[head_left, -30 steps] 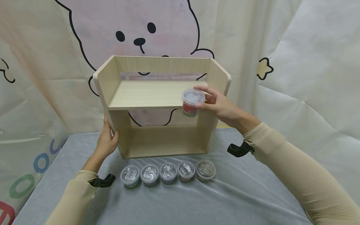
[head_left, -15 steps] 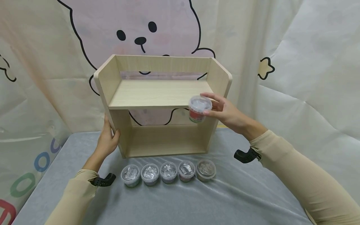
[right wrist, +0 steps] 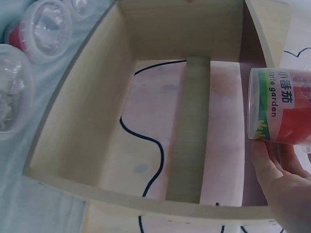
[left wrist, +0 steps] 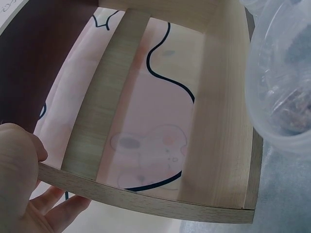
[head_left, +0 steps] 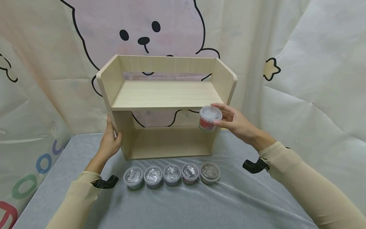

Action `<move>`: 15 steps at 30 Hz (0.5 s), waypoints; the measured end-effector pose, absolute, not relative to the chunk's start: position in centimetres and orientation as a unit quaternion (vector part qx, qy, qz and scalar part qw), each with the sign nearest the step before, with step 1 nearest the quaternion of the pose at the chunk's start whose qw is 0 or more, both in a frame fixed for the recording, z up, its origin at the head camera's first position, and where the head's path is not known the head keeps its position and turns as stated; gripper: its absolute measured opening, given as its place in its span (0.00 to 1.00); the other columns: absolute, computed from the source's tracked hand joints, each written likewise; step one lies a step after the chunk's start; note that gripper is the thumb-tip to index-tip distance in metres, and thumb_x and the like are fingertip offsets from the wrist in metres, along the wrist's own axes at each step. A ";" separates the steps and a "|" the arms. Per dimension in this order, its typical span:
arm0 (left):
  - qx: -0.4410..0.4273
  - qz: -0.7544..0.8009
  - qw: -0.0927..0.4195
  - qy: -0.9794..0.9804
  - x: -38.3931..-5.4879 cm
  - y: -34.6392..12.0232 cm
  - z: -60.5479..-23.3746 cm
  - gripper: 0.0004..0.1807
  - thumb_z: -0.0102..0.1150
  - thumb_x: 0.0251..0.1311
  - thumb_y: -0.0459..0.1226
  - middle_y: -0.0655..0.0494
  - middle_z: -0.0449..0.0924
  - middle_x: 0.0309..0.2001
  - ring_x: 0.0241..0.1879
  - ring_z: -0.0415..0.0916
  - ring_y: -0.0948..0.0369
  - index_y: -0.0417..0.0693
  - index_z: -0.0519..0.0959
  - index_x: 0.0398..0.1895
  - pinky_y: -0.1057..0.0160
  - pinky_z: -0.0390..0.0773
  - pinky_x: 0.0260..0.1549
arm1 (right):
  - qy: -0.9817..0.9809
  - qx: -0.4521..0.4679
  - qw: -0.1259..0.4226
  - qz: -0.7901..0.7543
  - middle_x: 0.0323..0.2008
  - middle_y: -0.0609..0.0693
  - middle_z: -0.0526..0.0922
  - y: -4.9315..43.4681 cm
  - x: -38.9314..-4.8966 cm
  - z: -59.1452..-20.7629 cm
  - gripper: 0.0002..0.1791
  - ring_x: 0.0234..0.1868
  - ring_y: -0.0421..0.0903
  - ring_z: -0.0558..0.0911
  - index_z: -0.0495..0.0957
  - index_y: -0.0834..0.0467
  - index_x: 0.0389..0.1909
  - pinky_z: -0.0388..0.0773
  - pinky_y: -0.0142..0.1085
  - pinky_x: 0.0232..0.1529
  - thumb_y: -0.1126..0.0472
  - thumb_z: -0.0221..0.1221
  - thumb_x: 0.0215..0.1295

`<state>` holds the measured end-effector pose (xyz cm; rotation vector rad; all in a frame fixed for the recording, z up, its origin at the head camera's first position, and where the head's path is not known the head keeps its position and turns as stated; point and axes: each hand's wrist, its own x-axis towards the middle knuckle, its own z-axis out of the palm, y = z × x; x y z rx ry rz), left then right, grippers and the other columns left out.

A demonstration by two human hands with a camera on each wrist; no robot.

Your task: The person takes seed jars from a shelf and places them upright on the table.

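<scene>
A pale wooden two-tier shelf (head_left: 168, 93) stands on the cloth-covered table. My left hand (head_left: 110, 140) grips the edge of its left side panel, thumb in front; in the left wrist view the fingers (left wrist: 65, 211) curl behind that panel. My right hand (head_left: 237, 122) holds a clear lidded plastic cup (head_left: 210, 119) with a red printed label between thumb and fingers, in front of the shelf's right side and just below the upper board's front edge. The right wrist view shows the cup's label (right wrist: 277, 109) with "little garden" lettering, the cup lying sideways in that view.
Several similar lidded cups (head_left: 172, 175) stand in a row on the grey-blue cloth (head_left: 160, 210) before the shelf. A printed curtain (head_left: 240, 35) with a cartoon animal hangs behind. Each wrist wears a black device (head_left: 255, 166).
My right hand has moved the cup down and to the right, from in front of the upper board to below its front edge. The left hand keeps its grip on the shelf.
</scene>
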<state>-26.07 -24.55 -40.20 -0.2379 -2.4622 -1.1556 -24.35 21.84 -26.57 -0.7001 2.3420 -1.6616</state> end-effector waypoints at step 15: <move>-0.094 -0.415 0.205 -0.882 -26.1 -24.6 -40.3 0.48 0.45 0.70 0.29 0.31 0.46 0.79 0.69 0.60 0.27 0.56 0.27 0.82 0.28 0.78 0.46 | 0.775 -0.237 0.101 -0.577 0.58 0.43 0.76 23.9 -24.2 -29.3 0.34 0.58 0.37 0.77 0.56 0.60 0.76 0.78 0.28 0.57 0.69 0.55 0.72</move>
